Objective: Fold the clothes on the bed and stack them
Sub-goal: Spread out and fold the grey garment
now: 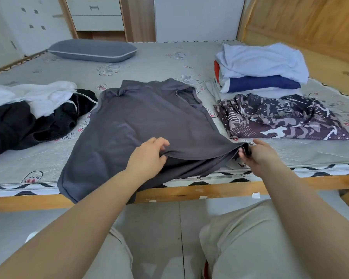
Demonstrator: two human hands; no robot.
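While the grey sleeveless top [141, 121] lies spread mid-bed, both hands pinch its near hem: left hand [149, 156] grips a fold at the hem's middle, right hand [258, 156] grips the right corner. The hem's left corner hangs over the bed's wooden edge [290, 186].

Risks, judged:
- Left corner unheld; a lift or fold may drag it off the edge, skewing the fold.
- Camouflage-print garment [280, 117] lies just right of the top; a sweep that way could snag it.
- Folded stack [260, 67], behind the print garment, looks uneven; another layer may slide.
- Black-and-white pile [28, 113], left of the top, is unsorted.
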